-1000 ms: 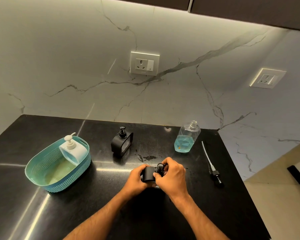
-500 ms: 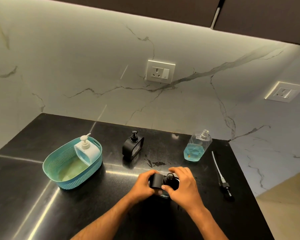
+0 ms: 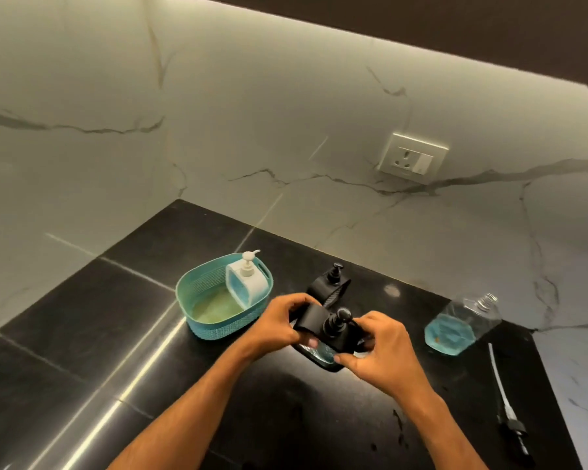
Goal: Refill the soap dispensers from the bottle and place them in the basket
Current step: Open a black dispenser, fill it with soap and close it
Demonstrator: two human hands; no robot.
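Two hands on one job here: our left hand [image 3: 279,325] wraps the end of the black dispenser [image 3: 323,334] and our right hand [image 3: 379,354] pinches its other side, pump on top, lifted just off the counter [image 3: 82,351]. Beyond our left hand sits the basket [image 3: 197,300] with a white dispenser [image 3: 246,283] inside. Past our right, the bottle [image 3: 462,322]. We'd guess it's light, rigid plastic, maybe soap-slick, so grip the flat sides, not the pump.
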